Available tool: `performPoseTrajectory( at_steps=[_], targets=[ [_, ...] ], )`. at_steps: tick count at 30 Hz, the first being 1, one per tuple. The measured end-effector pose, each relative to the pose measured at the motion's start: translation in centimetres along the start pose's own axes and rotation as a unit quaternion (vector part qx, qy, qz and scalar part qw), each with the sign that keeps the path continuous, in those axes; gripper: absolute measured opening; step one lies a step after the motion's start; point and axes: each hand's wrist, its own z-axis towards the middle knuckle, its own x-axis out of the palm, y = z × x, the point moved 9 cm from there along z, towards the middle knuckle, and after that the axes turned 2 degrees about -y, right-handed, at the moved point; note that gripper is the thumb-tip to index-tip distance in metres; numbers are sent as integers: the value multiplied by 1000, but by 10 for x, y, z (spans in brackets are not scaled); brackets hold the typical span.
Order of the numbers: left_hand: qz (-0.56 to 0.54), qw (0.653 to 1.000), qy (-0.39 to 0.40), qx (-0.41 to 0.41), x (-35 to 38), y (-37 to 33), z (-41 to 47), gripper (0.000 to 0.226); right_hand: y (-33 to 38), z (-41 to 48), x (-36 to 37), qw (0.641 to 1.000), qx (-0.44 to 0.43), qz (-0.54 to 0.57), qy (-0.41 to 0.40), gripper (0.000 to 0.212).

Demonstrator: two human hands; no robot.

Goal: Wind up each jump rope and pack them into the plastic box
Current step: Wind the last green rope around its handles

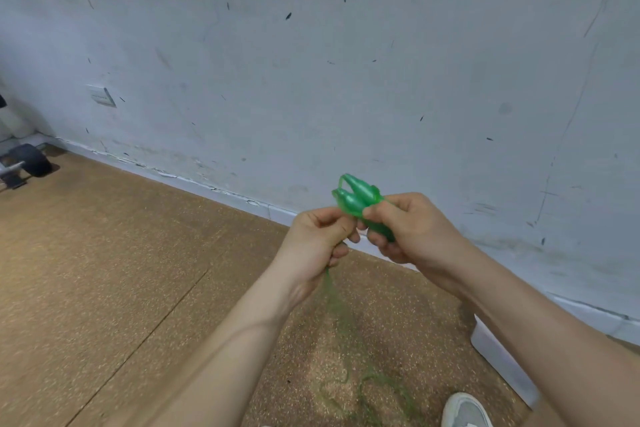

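Step in hand: winding the green jump rope point(350, 205); judged to be at an early stage, as most of the cord lies loose.
Right hand point(412, 229): fingers and thumb curl round the two handles point(362, 196), which lie side by side with their tips pointing up toward the wall point(311, 45).
Left hand point(318, 239): fingers curled, pinching the cord point(331, 298) just beside the handles; the exact pinch point is hidden by the fingers.
Cord: drops out of the left hand, blurred, to loose loops on the floor point(104, 270) near a shoe point(465, 409).
Rope relative to hands: the handles sit between the two hands and touch both, well above the floor.
Plastic box point(498, 357): on the floor against the wall, partly hidden under the right forearm and well apart from both hands; contents cannot be told.
Method advised: hold the handles parallel and firm in the right hand, feed cord under light tension from the left, and lay the turns snug and adjacent.
Risk noted: the floor loops may snag or kink if drawn up fast; slack turns would likely slip off the tapered handles.
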Motion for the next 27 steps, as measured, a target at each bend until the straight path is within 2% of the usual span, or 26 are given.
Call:
performPoseTrajectory(
  at_steps=[1, 2, 3, 5, 6, 7, 8, 10, 13, 16, 20, 23, 25, 27],
  targets=[
    [82, 996, -17, 39, -2, -6, -3, 26, -1, 2, -7, 999, -1, -26, -20, 21],
    [193, 977, -32, 88, -2, -14, -7, 19, -1, 5, -15, 996, -10, -85, -38, 21],
    [326, 934, -37, 142, 3, -22, -12, 14, 0, 6, -21, 986, -21, -159, -51, 24],
    [556, 795, -32, 240, 20, -31, -23, 15, -1, 8, -28, 968, -32, -242, -63, 30],
    [614, 737, -39, 279, 26, -35, -29, 19, -2, 8, -30, 965, -34, -251, -63, 31],
    [643, 696, -41, 315, 31, -38, -34, 20, -2, 7, -29, 964, -37, -258, -62, 32],
    [666, 665, -40, 337, 35, -39, -37, 22, -2, 7, -28, 960, -43, -271, -62, 33],
    [688, 628, -46, 361, 40, -43, -41, 28, -2, 6, -27, 944, -58, -317, -69, 36],
    [680, 621, -33, 388, 43, -47, -46, 32, -3, 6, -26, 920, -72, -380, -65, 35],
    [650, 627, -4, 429, 43, -53, -50, 24, -14, 6, -12, 895, -55, -442, 11, 34],
    [609, 657, 11, 444, 33, -60, -45, 34, -20, 2, 1, 885, -46, -456, 84, 30],
    [591, 673, 27, 444, 31, -60, -45, 31, -18, -2, 3, 884, -47, -452, 111, 31],
    [580, 694, 37, 425, 30, -59, -43, 26, -16, -4, 3, 883, -49, -452, 116, 30],
    [539, 752, 34, 379, 23, -59, -39, 16, -14, -4, 3, 879, -57, -459, 116, 32]
  ],
)
